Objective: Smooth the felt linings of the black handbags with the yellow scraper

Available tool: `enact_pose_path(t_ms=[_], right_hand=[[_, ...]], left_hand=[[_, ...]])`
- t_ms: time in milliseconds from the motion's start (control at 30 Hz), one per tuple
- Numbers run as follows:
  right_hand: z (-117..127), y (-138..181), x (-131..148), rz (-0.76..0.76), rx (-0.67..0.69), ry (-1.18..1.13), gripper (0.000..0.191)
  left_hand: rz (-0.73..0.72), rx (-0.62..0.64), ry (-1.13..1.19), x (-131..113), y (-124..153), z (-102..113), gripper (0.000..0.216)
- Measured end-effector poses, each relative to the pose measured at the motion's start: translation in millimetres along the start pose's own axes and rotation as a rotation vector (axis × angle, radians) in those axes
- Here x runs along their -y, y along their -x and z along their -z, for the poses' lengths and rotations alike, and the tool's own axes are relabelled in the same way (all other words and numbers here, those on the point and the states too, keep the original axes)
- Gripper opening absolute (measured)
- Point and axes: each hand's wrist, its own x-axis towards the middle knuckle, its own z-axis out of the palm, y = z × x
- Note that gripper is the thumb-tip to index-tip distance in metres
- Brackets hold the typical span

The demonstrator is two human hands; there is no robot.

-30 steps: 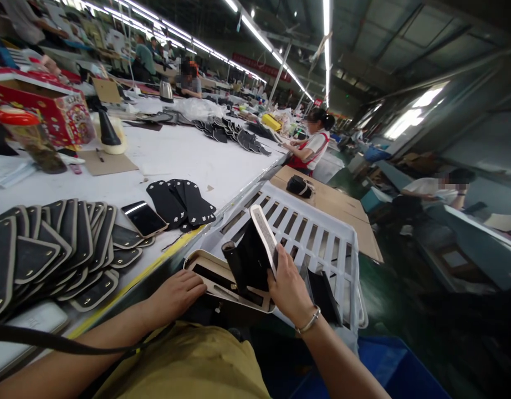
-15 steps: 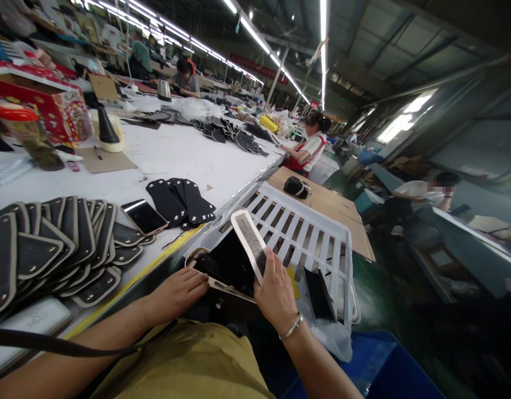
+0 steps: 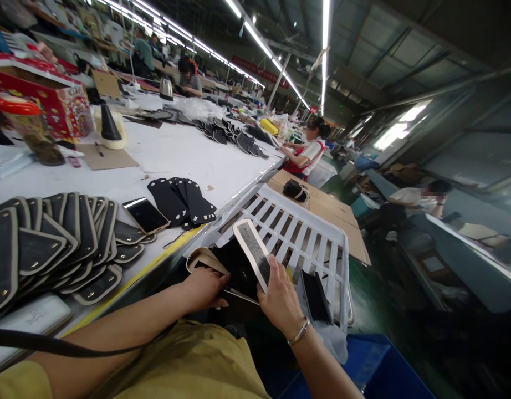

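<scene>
A dark bag-like piece with a black inside stands open in front of my body. My left hand is closed over its near left rim, with the fingers on the inner side and the thumb lower down. Just beyond those fingers, a cream curved edge shows. My right hand, wearing a bracelet, grips a long grey panel with a pale border. This panel rises at a slant from the bag's right side; where it joins is hidden by the hand.
A white slatted crate sits behind the bag, with a black channel-shaped piece on it. On the white table lie stacked dark panels, a phone and black strips. A blue bin stands at lower right.
My left hand has shifted right and reaches further over the rim, its thumb now showing. The cream curved edge shows more. My right hand and the grey panel have moved slightly down.
</scene>
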Motion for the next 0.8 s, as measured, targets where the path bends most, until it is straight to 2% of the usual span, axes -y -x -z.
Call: enact_pose_path(t_ms=[100, 233, 300, 400, 567, 800], right_hand=[[-15, -10, -5, 0.120, 0.029, -0.131, 0.077], [-26, -26, -1, 0.213, 0.049, -0.201, 0.081], [-24, -27, 0, 0.275, 0.071, -0.144, 0.081], [-12, -17, -2, 0.333, 0.101, 0.068, 0.083], [-3, -4, -9, 0.264, 0.056, 0.362, 0.079], [-27, -30, 15, 0.262, 0.049, 0.296, 0.084]], left_hand=[[-0.007, 0.053, 0.004, 1, 1, 4, 0.044], [-0.061, 0.001, -0.022, 5, 12, -1, 0.036], [-0.071, -0.035, -0.040, 7, 19, -5, 0.026], [-0.090, -0.099, -0.028, 10, 26, -9, 0.016], [-0.183, -0.165, -0.031, 15, 26, -12, 0.012], [-0.281, -0.245, -0.086, 17, 33, -18, 0.016]])
